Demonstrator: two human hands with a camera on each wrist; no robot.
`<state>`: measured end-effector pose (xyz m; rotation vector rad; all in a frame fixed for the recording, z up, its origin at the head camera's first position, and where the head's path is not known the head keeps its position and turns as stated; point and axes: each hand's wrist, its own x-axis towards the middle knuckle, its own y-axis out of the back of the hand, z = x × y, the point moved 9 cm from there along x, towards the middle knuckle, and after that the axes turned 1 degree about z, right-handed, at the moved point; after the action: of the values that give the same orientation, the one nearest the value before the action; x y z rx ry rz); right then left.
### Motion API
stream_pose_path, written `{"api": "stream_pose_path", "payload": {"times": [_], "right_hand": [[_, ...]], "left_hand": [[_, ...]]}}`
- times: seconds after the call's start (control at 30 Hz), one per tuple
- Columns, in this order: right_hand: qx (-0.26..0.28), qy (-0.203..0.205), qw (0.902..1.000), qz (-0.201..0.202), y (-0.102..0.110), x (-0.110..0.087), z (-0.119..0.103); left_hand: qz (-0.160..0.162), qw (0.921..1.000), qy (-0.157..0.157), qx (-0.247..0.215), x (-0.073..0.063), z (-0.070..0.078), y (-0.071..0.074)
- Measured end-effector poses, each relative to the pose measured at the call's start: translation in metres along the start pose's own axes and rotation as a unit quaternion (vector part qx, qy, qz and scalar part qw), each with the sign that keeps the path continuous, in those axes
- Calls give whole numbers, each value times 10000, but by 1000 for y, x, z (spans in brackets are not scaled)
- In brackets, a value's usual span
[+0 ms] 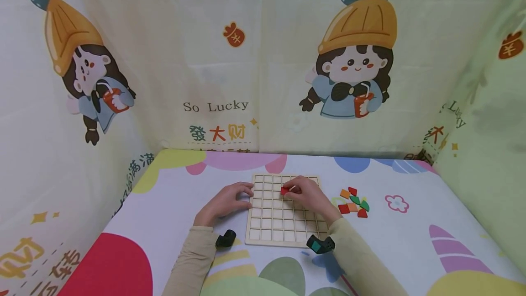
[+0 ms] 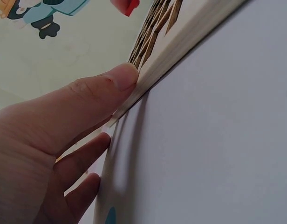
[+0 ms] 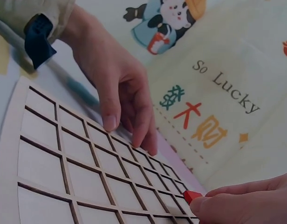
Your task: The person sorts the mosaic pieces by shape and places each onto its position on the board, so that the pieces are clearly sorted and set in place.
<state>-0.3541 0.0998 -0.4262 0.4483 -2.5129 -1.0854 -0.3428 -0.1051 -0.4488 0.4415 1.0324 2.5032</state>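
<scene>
A square wooden grid board (image 1: 266,242) with rows of square cells lies flat on the table. My right hand (image 1: 309,195) pinches a small red tile (image 1: 284,191) between thumb and fingers over the upper middle cells. The right wrist view shows the red tile (image 3: 192,195) tilted close to the grid; whether it touches is hard to tell. At the board's left edge is my left hand (image 1: 230,199). Its thumb (image 2: 122,77) touches the edge in the left wrist view, its other fingers relaxed beside it.
Several loose red, orange and green pieces (image 1: 354,203) lie in a loose cluster right of the board. The table carries a patterned cloth (image 1: 172,204). Printed curtains (image 1: 283,72) stand at the back and both sides. Each wrist wears a small black device (image 1: 226,239).
</scene>
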Motion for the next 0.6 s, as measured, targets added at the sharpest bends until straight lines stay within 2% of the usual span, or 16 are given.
{"api": "stream_pose_path", "payload": {"times": [0.47, 0.6], "right_hand": [[-31, 114, 9999, 56, -19, 5, -2], [-128, 32, 9999, 77, -22, 6, 0]], "left_hand": [[9, 10000, 50, 56, 1, -6, -2], [-7, 9999, 102, 52, 2, -6, -2]]}}
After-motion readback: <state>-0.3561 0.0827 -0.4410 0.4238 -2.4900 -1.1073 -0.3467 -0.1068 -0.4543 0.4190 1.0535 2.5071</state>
